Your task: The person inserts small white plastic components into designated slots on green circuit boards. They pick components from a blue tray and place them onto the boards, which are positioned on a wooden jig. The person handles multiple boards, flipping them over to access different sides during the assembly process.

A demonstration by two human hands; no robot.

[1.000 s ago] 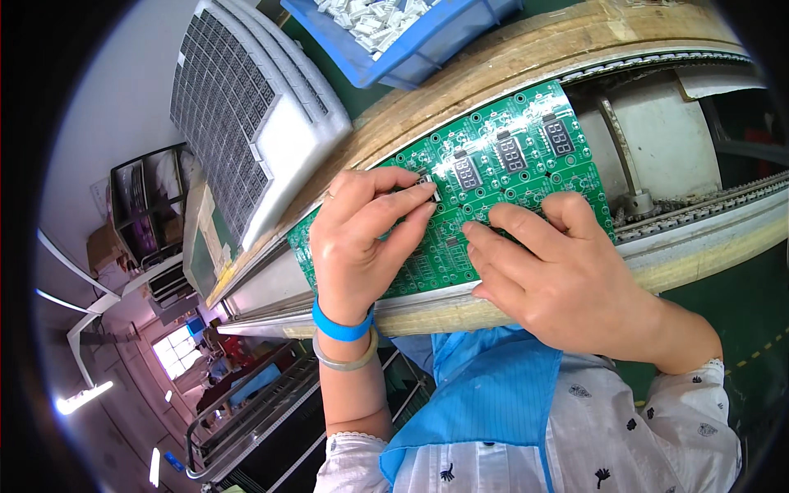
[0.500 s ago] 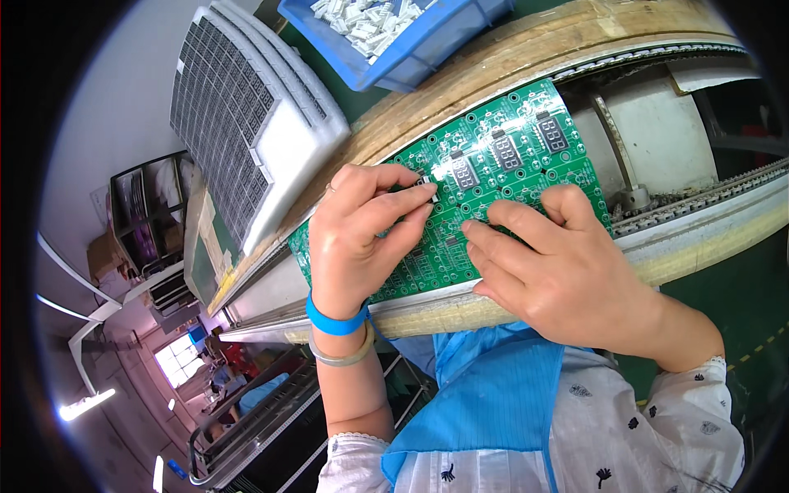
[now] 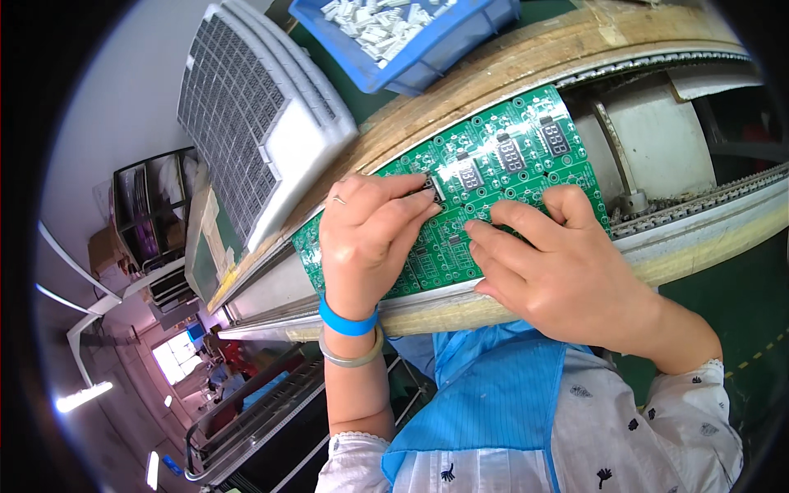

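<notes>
A green circuit board (image 3: 526, 185) lies across the conveyor rails in front of me. Three digit display modules sit on it in a row, among them a middle display (image 3: 510, 154) and a right-hand display (image 3: 555, 138). My left hand (image 3: 370, 234) pinches another display module (image 3: 433, 191) at the board's surface, left of that row; the fingers partly cover it, and whether its pins are seated I cannot tell. Beside it my right hand (image 3: 559, 263) rests over the board's near edge with fingers bent and fingertips by the board, no part visible between them.
Behind the board stands a blue bin (image 3: 427, 57) of white connectors. A stack of white foam trays (image 3: 308, 135) filled with display modules leans at the back left. A chain rail (image 3: 699, 185) runs along the conveyor to the right.
My left hand has shifted slightly right along with the display module, which shows more between the fingers. My right hand stays nearly still. The whole view has tilted a little.
</notes>
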